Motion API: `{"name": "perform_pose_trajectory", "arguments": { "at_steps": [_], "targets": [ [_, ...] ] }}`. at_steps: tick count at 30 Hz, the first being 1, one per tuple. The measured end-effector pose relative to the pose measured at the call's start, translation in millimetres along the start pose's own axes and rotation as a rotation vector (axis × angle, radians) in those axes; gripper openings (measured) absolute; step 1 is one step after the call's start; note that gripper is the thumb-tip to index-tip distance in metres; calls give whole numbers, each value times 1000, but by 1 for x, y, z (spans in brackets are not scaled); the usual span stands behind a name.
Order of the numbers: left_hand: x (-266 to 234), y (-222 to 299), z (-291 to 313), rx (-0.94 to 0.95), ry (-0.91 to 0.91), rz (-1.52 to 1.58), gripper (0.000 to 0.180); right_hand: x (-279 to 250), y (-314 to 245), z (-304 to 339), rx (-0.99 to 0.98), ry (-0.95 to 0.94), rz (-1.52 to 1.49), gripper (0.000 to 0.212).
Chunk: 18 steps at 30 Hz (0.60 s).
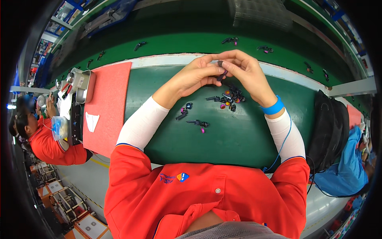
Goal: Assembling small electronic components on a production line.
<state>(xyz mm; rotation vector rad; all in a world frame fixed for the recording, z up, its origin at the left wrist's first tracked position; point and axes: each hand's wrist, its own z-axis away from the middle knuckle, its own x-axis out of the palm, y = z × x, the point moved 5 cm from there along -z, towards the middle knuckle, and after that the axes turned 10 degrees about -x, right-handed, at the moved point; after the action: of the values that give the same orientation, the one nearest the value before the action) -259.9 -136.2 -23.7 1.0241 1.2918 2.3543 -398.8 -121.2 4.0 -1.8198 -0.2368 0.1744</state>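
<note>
Over the far part of the green work mat (167, 131), both my hands meet around a small black stick-like part (221, 75) whose exact kind I cannot make out. My left hand (195, 75) pinches it between thumb and fingers. From the other side my right hand (248, 73) closes thumb and fingertips on it, with a blue wrist strap (273, 106) and cord on that arm. Just below the hands lies a pile of similar black parts (230, 96) with pink and orange round bits. Nearer to me are two smaller groups, a black part (182, 115) and another cluster (197, 122).
Beyond the pale rail (159, 61), a green conveyor belt (179, 44) carries scattered black parts. A red mat (107, 107) with a white scrap (92, 122) lies at left, next to metal boxes (82, 84) and a co-worker in red (59, 147). A black bag (327, 127) is at right.
</note>
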Motion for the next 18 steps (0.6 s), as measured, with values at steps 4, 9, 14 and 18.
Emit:
{"name": "perform_pose_trajectory", "arguments": {
  "at_steps": [4,9,14,18],
  "targets": [
    [5,2,3,-33,-28,-39,42,-1,6,1,130,-18,-187,22],
    [1,-2,0,-14,-1,-57,44,2,10,3,141,45,-209,20],
    [-3,-5,-1,26,53,-98,44,3,3,4,110,83,-83,20],
    [1,-2,0,42,93,-82,39,-14,6,0,40,203,38,21]
  ]
}}
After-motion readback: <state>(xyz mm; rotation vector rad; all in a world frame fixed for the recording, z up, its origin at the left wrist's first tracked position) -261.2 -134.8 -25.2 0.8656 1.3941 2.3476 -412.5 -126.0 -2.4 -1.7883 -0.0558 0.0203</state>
